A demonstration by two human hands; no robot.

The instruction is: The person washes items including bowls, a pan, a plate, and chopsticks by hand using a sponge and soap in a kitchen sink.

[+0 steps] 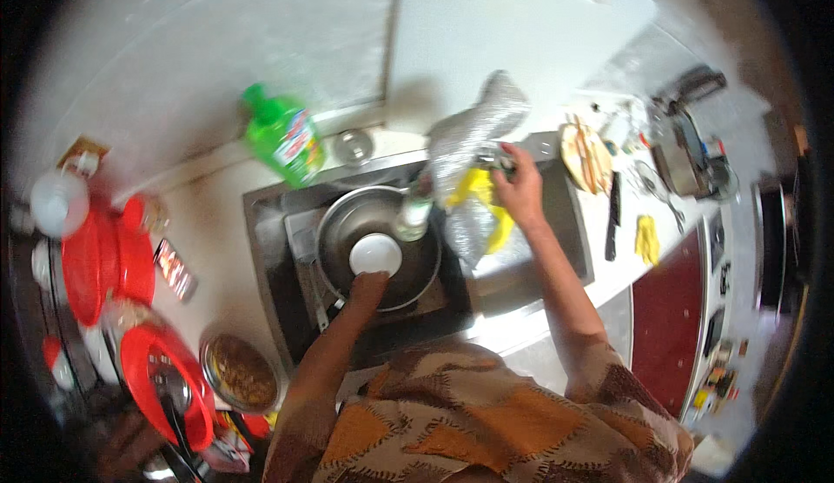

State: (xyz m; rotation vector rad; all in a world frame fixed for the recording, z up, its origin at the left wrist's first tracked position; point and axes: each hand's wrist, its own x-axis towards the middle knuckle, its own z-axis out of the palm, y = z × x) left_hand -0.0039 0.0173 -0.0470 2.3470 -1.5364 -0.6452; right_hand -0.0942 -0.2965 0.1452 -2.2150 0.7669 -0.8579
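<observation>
My left hand (pixel 371 285) holds a small white bowl (pixel 376 256) by its near rim, over a metal basin (pixel 345 219) in the dark sink (pixel 264 225). A clear, blurred bottle or glass (pixel 413 217) stands at the basin's right side. My right hand (pixel 519 186) is at the metal tap (pixel 490 156), its fingers curled around the tap's top. Silvery wrap (pixel 449 151) runs beside the tap, and a yellow cloth (pixel 481 186) lies just below it. The blur hides how firmly the fingers close.
A green detergent bottle (pixel 283 134) and a glass jar (pixel 354 147) stand behind the sink. At left are red plastic tubs (pixel 91 268), a phone (pixel 174 270) and a bowl of brown food (pixel 240 373). A round wooden board (pixel 586 157), a knife (pixel 612 219) and another yellow cloth (pixel 646 240) lie right.
</observation>
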